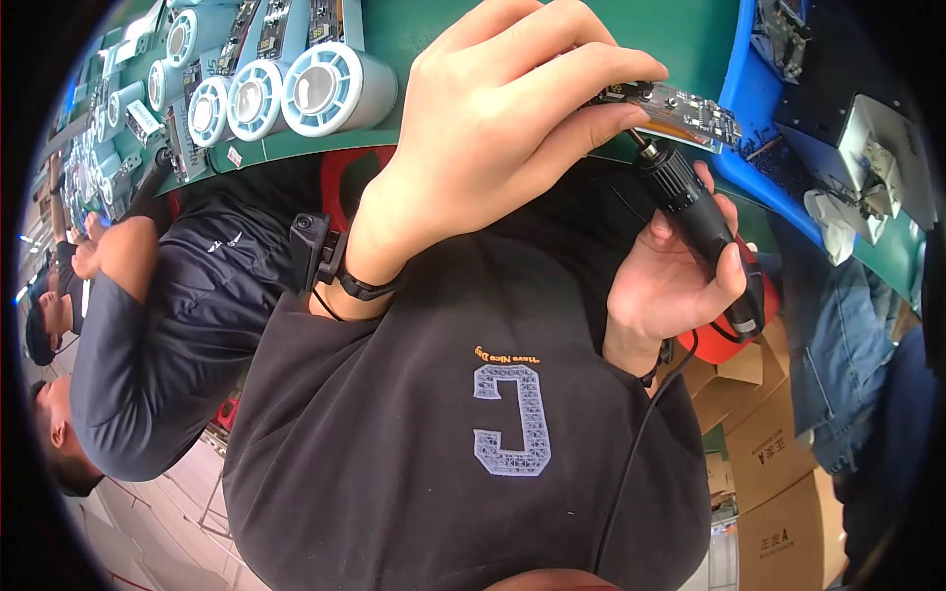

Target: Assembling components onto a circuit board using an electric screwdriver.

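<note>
My left hand (512, 118) pinches one end of a narrow circuit board (695, 113) between thumb and fingers, above the green work surface. Small components and a clear strip show along the board's free end. In my right hand (675, 281) is a black electric screwdriver (695, 212), its fingers wrapped round the body and its bit pointing up at the board. The bit's tip meets or nearly meets the board by my left thumb; whether they touch I cannot tell. A black cable (645, 433) runs down from the screwdriver across my dark shirt.
Light-blue cylindrical housings (379, 94) with round fan-like ends stand on the green table (434, 20) at far left, some with boards along them. A blue tray (739, 64) holds dark parts at right, beside a metal box (838, 128). A co-worker (197, 325) sits left; cardboard boxes (778, 473) stand lower right.
</note>
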A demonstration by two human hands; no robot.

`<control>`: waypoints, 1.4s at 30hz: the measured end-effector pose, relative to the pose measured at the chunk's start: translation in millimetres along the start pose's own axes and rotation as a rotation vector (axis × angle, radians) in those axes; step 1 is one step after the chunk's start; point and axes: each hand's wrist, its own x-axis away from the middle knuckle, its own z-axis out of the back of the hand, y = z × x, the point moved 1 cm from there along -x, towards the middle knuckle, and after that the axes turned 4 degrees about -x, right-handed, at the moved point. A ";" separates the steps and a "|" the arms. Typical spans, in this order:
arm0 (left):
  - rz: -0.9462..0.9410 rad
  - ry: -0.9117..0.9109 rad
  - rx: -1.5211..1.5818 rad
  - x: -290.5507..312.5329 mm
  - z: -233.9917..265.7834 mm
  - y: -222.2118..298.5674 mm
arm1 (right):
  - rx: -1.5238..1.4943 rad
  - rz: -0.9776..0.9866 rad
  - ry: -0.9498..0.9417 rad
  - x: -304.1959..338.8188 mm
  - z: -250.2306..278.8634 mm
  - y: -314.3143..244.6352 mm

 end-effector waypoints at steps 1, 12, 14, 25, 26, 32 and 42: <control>-0.001 0.005 -0.001 0.5 0.3 0.2 | 0.020 0.010 0.010 1.0 0.0 0.3; 0.055 -0.022 -0.009 1.2 4.0 6.0 | 0.075 0.032 -0.034 0.9 -2.5 2.5; 0.057 -0.018 -0.009 2.0 3.7 6.1 | 0.082 0.040 -0.050 0.3 -2.0 3.2; 0.121 -0.041 0.011 1.0 6.2 11.5 | 0.487 0.232 -0.419 -20.0 1.0 -25.6; 0.118 -0.040 0.010 1.4 5.7 11.0 | 0.485 0.236 -0.419 -23.7 -3.3 -31.1; 0.120 0.020 0.168 2.7 -1.0 9.4 | 0.979 0.450 -0.832 -37.0 -48.5 -63.0; 0.010 0.003 0.221 7.7 -5.7 6.3 | 0.739 0.152 -0.380 -14.4 -27.1 -49.1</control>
